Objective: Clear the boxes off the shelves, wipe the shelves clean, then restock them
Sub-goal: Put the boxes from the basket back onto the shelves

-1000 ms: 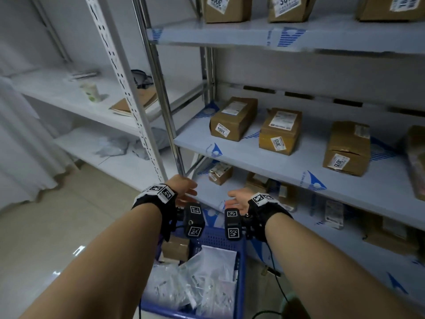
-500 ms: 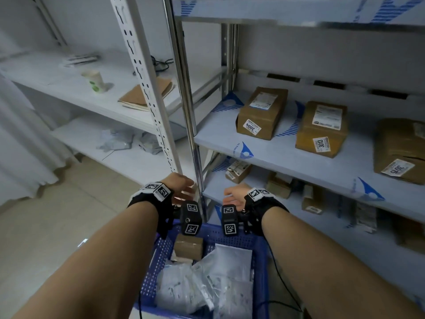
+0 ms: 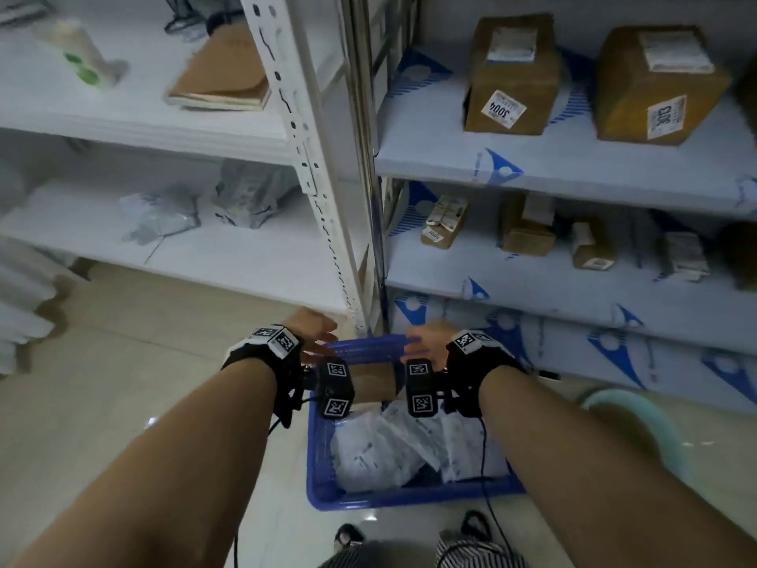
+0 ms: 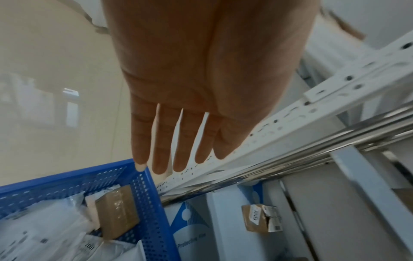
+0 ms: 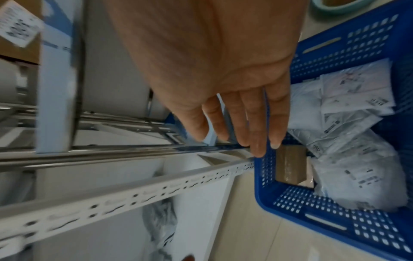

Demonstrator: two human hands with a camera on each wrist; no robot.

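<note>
Left hand (image 3: 313,336) and right hand (image 3: 426,342) over basket (image 3: 409,500) far rim, fingers (image 4: 161,141) straight, apart, empty. One box (image 4: 116,211) inside; two boxes (image 3: 510,75) near shelf (image 3: 573,170) front edge.

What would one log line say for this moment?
left hand: open | right hand: open | blue basket: on floor, holds bags | shelf boxes: not cleared

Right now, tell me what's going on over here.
A person stands at the shelves with both hands empty and open: the left hand and right hand reach down toward the far rim of a blue basket on the floor. The basket holds white packets and a small brown box. Cardboard boxes still sit on the shelves, so clearing isn't finished.
</note>
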